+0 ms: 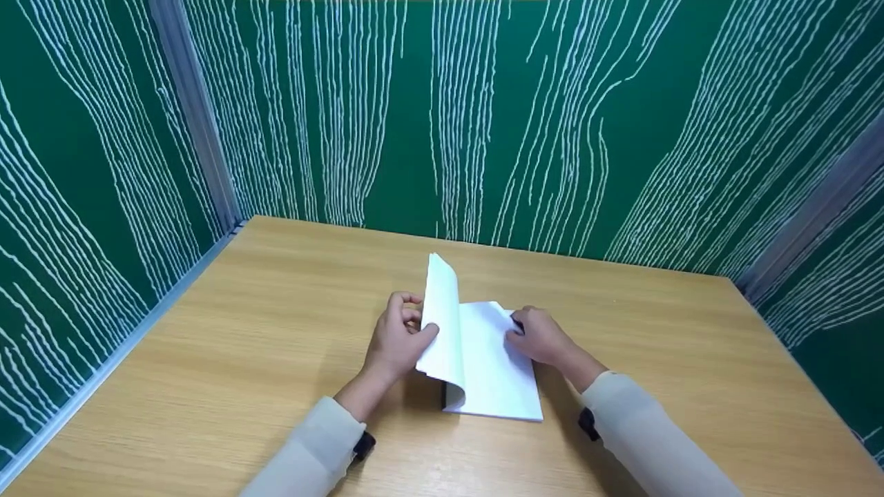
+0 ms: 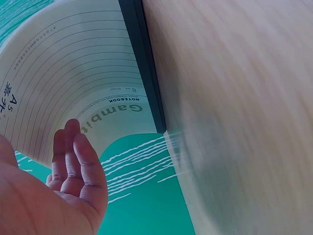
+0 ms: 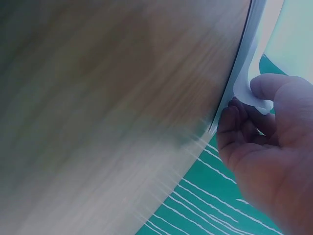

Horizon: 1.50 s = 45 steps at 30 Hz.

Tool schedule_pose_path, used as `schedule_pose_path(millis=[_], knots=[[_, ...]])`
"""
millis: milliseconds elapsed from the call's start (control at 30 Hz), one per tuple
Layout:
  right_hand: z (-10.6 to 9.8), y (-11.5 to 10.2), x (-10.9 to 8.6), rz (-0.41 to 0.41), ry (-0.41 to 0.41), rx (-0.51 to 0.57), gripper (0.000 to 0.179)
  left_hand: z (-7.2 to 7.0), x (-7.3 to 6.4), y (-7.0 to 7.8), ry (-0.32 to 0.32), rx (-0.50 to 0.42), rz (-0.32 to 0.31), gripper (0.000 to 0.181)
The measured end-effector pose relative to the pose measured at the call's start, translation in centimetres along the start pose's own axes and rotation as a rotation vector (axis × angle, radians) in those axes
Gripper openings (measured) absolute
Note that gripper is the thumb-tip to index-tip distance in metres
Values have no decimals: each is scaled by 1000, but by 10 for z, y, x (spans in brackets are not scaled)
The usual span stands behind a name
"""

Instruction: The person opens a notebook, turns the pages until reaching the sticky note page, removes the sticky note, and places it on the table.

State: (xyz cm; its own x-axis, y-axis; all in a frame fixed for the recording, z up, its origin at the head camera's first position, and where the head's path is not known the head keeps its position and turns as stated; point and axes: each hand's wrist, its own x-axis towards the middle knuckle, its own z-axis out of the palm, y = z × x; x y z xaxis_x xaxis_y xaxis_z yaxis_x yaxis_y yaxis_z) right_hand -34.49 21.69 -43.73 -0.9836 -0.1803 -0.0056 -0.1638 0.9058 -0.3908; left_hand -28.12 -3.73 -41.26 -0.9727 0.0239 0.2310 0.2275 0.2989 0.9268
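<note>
An open notebook with white pages lies on the table. My left hand holds up its raised leaves, thumb on the inner face and fingers behind. From the left wrist view, the curved lined sheet carries the printed words "Gambit" and "NOTEBOOK", beside a dark spine. At the flat stack's right edge, my right hand pinches a page. That page's bent corner sits between thumb and fingers in the right wrist view. The written content of the flat pages cannot be made out.
The wooden table reaches to a green wall with white wavy lines at the back. Grey posts stand at the corners. Dark bands show under both sleeves.
</note>
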Motion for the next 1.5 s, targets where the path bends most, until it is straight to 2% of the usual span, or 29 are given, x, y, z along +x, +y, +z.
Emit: schedule_pose_path(millis=[167, 400, 600, 767, 1000, 1267, 1500], knots=[[0, -3, 0, 16, -8, 17, 35, -1, 0, 0, 3, -13, -2, 47], [-5, -3, -2, 2, 29, 79, 46, 0, 0, 1, 3, -19, -13, 46], [-11, -1, -6, -19, 72, 115, 44, 1, 1, 1, -3, -2, -21, 44], [-13, 0, -9, -43, 91, 130, 42, 0, 1, 1, 2, -8, -3, 40], [-14, 2, -12, -119, 108, 178, 34, 0, 1, 1, 2, -9, 9, 39], [-15, 1, -18, -230, 62, 289, 33, 1, 2, 1, 4, -26, -4, 36], [-14, -7, -23, -224, 2, 297, 31, 1, 2, 1, 26, -27, 4, 33]])
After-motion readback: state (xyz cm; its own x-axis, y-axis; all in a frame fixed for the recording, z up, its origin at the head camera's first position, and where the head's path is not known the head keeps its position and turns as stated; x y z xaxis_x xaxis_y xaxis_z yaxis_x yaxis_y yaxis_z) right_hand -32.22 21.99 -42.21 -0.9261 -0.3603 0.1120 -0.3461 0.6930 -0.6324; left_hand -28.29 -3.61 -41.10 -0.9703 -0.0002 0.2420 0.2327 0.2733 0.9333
